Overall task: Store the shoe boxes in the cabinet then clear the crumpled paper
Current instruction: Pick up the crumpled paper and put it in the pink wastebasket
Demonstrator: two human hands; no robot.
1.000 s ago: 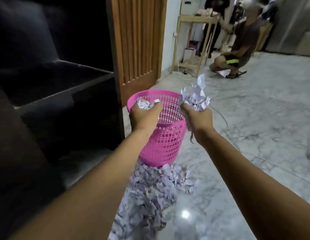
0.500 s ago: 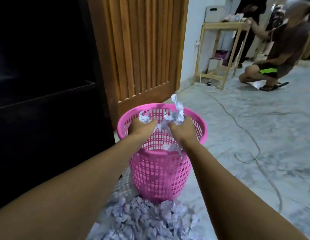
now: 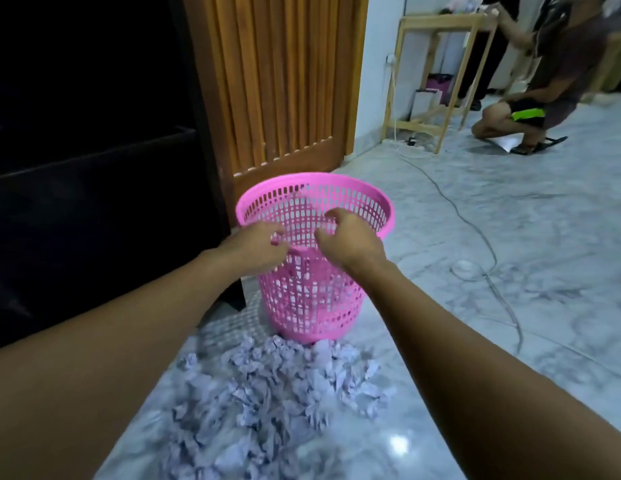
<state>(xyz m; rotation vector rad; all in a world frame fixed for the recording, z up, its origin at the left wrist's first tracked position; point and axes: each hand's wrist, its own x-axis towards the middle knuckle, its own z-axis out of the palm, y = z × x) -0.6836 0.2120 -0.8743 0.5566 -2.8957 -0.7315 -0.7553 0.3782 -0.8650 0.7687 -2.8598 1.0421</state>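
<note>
A pink plastic mesh basket (image 3: 354,209) stands upright on the marble floor beside the dark cabinet (image 3: 94,188). Both my hands hover over its near rim. My left hand (image 3: 255,247) has loosely curled fingers and holds nothing. My right hand (image 3: 347,237) is likewise loosely curled and holds nothing. A pile of crumpled pale paper (image 3: 267,386) lies on the floor in front of the basket, between my forearms. The cabinet's inside is too dark to show any shoe boxes.
A slatted wooden door (image 3: 278,81) stands behind the basket. A cable (image 3: 475,230) snakes across the floor to the right. A person (image 3: 531,95) crouches at the far right by a light wooden rack (image 3: 440,74).
Both hands held crumpled paper over the basket; now the paper is gone from them and the fingers have loosened. The hands have drawn back slightly toward the near rim.
</note>
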